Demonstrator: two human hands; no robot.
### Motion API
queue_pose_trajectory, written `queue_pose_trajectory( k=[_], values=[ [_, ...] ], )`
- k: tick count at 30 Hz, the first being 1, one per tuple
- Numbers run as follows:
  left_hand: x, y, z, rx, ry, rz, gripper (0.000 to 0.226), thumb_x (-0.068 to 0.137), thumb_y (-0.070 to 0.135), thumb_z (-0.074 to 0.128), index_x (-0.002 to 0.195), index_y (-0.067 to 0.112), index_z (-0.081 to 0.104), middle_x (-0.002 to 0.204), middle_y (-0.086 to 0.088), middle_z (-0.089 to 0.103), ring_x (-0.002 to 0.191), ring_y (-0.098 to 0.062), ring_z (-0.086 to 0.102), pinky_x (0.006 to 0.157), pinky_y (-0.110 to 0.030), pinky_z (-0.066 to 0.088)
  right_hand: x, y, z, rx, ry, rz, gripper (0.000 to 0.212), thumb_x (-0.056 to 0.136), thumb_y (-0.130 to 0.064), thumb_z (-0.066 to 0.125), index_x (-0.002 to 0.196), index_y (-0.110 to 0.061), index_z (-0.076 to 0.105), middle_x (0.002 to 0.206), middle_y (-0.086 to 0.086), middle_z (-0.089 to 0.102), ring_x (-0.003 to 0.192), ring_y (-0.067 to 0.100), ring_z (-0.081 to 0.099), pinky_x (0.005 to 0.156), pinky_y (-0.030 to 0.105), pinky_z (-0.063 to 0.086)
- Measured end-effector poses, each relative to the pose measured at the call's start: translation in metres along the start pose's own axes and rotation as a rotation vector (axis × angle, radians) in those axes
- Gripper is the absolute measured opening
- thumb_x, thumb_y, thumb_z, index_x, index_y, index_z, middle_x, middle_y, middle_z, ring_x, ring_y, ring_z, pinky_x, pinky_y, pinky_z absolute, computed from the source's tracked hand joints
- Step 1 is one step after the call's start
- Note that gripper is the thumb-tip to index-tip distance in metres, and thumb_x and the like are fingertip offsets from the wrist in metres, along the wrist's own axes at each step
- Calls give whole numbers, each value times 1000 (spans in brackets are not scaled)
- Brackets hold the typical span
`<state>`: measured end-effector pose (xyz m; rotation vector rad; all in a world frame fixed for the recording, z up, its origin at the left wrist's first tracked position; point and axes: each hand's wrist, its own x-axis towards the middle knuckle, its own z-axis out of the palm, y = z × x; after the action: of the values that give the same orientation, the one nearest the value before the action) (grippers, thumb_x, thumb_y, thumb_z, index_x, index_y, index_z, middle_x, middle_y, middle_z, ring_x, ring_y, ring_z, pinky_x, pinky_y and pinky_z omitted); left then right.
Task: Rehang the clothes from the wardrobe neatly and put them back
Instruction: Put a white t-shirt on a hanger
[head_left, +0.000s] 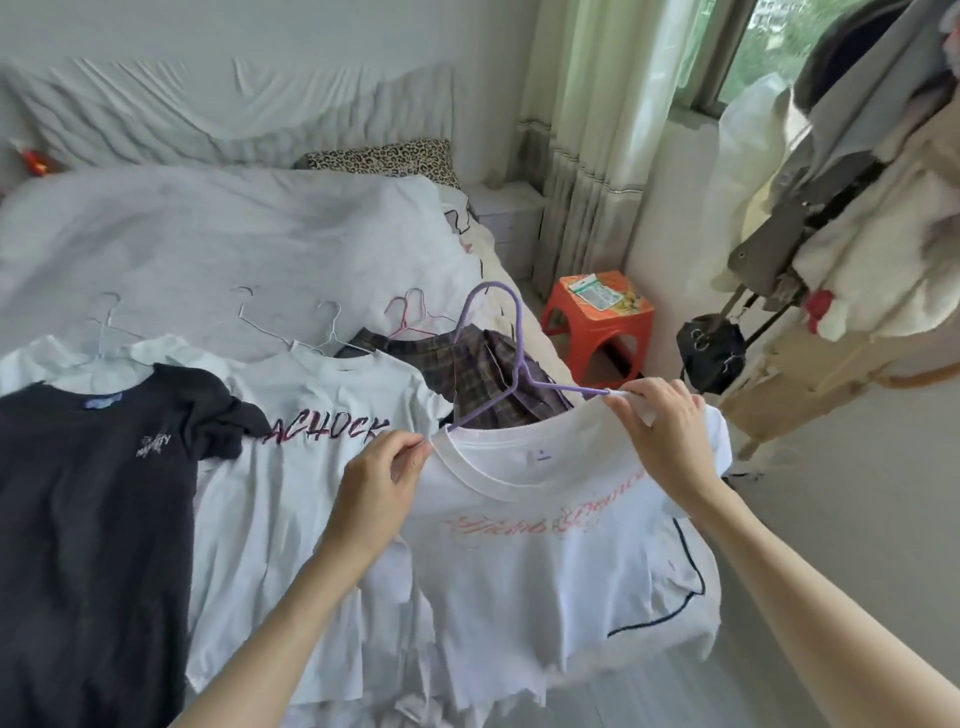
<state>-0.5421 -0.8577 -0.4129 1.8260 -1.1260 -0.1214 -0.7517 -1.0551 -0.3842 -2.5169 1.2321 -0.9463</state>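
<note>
I hold up a white T-shirt (561, 561) with pink script over the bed's edge. A purple hanger (501, 353) sits in its neck, hook pointing up. My left hand (382, 486) pinches the collar at the left side. My right hand (662, 428) grips the shirt's right shoulder over the hanger's end. On the bed lie a black T-shirt (88, 519), a white T-shirt with red lettering (301, 467) and a plaid garment (493, 374), each on a hanger.
The bed (208, 234) has a grey cover and a leopard-print pillow (384, 158). An orange stool (597, 322) stands beside it. A clothes rack (810, 249) with hung coats fills the right side, a black bag (711, 351) hanging from it.
</note>
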Motion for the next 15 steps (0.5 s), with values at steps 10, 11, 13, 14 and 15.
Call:
queue_pose_trajectory(
  k=[10,11,13,14,15],
  values=[
    [178,-75,50,130,28,-143,12,87,17,63,85,5,65,79,4,61,75,-15,56,71,-23,41,167,38,124,19,-148,-36,28,92,-35,54,92,-10,67,92,4,65,90,24,51,73,34,31],
    [195,-85,59,151,27,-167,12,87,17,63,85,6,65,79,5,60,75,-16,56,71,-26,41,183,43,139,25,-176,-32,28,92,-34,53,93,-10,67,93,4,65,91,25,51,73,34,31],
    [226,-106,78,181,-4,-200,11,87,16,62,85,6,65,78,4,59,76,-19,57,72,-30,43,212,59,172,28,-233,-33,26,93,-32,52,95,-9,66,97,4,64,93,26,52,71,33,27],
    [240,-118,88,196,-34,-218,10,88,16,62,85,6,64,78,4,59,77,-20,57,72,-31,43,224,67,190,19,-268,-24,26,94,-31,51,97,-10,66,98,5,64,95,27,52,70,32,26],
    [253,-131,97,215,-64,-240,10,88,16,62,85,7,64,78,4,58,78,-22,58,71,-31,42,234,76,208,6,-304,-13,26,94,-31,50,98,-11,66,100,5,64,97,27,51,70,31,25]
  ],
)
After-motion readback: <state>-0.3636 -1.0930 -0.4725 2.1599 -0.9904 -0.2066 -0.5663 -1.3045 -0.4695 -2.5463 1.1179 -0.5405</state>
